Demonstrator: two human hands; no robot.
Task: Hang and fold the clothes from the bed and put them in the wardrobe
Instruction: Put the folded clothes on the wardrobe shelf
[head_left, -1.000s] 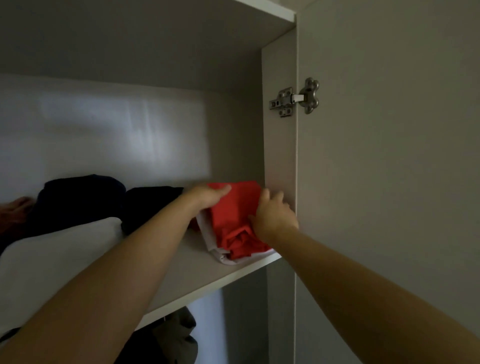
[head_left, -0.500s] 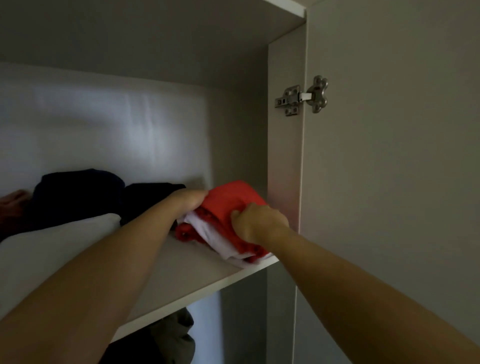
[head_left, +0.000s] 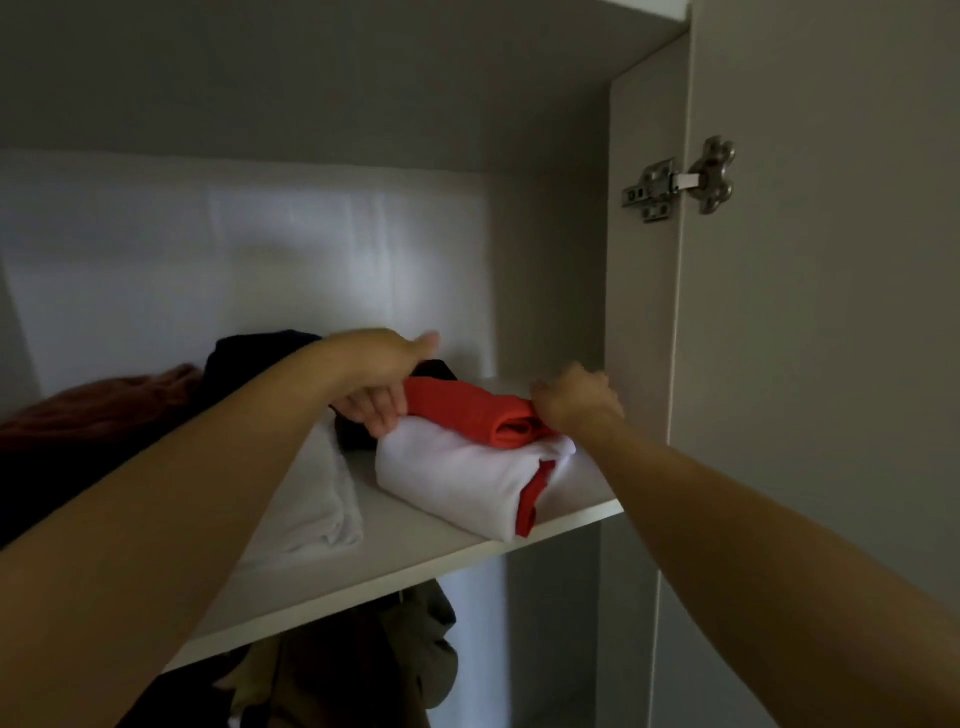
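Observation:
A folded red and white garment (head_left: 467, 478) lies on the wardrobe shelf (head_left: 395, 566) near its right end. The red fold sits on top, the white part below with a red edge at the front. My left hand (head_left: 379, 384) grips the left end of the red fold, fingers curled under it. My right hand (head_left: 574, 397) holds the right end of the same fold, close to the wardrobe's side wall.
A folded white cloth (head_left: 311, 499) lies left of the garment. Dark clothes (head_left: 244, 364) and a rust-brown one (head_left: 98, 410) are piled further left and back. The open door (head_left: 831, 364) with its metal hinge (head_left: 675, 179) stands at right. Clothes hang below the shelf (head_left: 363, 660).
The garment has been pushed further onto the shelf and settled flat, its white part now showing in front. Both hands moved to the ends of the red fold. The camera moved closer and higher.

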